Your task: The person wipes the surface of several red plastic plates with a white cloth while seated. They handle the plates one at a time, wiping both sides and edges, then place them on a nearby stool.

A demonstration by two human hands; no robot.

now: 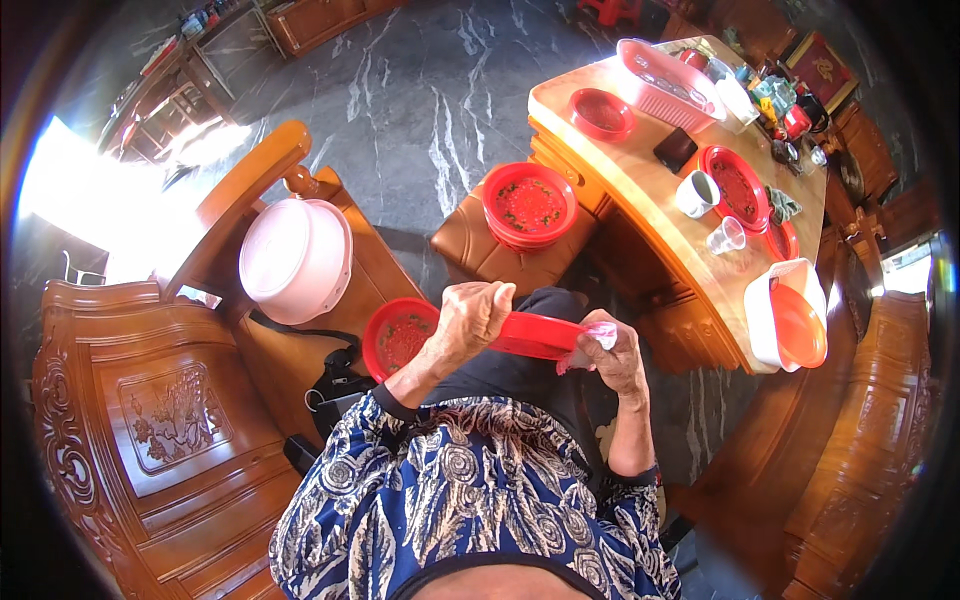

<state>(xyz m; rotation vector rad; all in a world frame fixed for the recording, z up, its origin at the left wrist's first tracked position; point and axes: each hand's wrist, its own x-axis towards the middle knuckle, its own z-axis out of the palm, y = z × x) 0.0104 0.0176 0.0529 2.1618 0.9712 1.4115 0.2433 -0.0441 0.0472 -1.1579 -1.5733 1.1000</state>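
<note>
A red plate (540, 336) is held tilted above my lap, seen almost edge-on. My left hand (468, 318) is closed around its left end. At the plate's right end my right hand (614, 362) grips a white and pink cloth (598, 338), which touches the rim. Another red plate (400, 338), with a patterned inside, lies on the bench by my left wrist. Straight ahead, a stack of red plates (530, 205) with a green and red pattern sits on a brown padded stool (458, 243).
An upturned pink basin (292, 262) stands on the wooden bench (170, 420) at left. The table (625, 160) at right bears a pink basket (668, 85), red plates (738, 187), a white mug (697, 193), a plastic cup (727, 236) and a white tub (760, 318).
</note>
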